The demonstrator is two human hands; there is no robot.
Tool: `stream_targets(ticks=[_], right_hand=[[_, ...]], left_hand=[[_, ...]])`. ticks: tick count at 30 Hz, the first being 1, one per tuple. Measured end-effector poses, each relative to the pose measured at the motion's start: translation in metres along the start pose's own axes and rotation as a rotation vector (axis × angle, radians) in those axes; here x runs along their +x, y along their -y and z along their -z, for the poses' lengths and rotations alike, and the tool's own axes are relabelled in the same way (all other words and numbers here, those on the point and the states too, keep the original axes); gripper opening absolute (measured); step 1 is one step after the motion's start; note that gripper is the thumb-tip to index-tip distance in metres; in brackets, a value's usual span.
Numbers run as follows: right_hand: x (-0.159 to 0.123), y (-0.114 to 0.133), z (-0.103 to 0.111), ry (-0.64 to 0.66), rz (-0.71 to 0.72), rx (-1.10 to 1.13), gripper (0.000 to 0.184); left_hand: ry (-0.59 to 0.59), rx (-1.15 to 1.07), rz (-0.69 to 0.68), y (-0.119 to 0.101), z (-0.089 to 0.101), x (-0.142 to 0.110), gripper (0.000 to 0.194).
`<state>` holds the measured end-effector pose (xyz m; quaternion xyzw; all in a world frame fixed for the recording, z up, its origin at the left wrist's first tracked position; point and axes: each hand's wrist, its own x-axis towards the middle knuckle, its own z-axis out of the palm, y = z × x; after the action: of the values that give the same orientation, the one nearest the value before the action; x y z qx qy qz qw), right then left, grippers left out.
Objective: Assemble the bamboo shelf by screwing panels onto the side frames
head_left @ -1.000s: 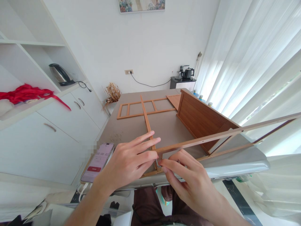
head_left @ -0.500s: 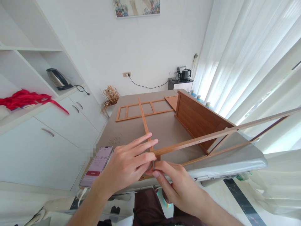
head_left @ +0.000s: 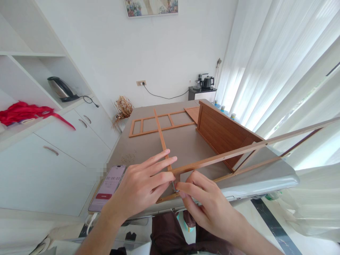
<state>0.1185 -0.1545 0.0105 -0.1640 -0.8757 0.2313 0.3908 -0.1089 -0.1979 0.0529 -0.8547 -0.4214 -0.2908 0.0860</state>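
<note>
A small bent metal hex key stands at the near corner of a wooden frame. My right hand pinches its lower, bent end between thumb and fingers. At the key's upper end, the thumb and index finger of my left hand close around it, partly hiding it. The other left fingers stretch out over a thin wooden bar that runs away from me and meets the frame at this corner. The screw under the key is hidden. Several tiny metal fasteners lie on the table left of my hands.
On the grey table lie a flat wooden lattice frame and an upright brown panel joined to the long rails. A phone with a running timer is beside my left forearm. White cabinets stand left, curtains right.
My right hand has shifted slightly right and the hex key has turned, so its bent end now points toward the right hand. My left hand keeps its place at the corner.
</note>
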Motion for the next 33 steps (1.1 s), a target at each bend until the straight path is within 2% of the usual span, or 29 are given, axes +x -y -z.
stream_targets(ticks=[33], right_hand=[[0.010, 0.018, 0.009, -0.043, 0.039, -0.145, 0.016]], left_hand=[[-0.003, 0.002, 0.008, 0.000, 0.001, 0.001, 0.020]])
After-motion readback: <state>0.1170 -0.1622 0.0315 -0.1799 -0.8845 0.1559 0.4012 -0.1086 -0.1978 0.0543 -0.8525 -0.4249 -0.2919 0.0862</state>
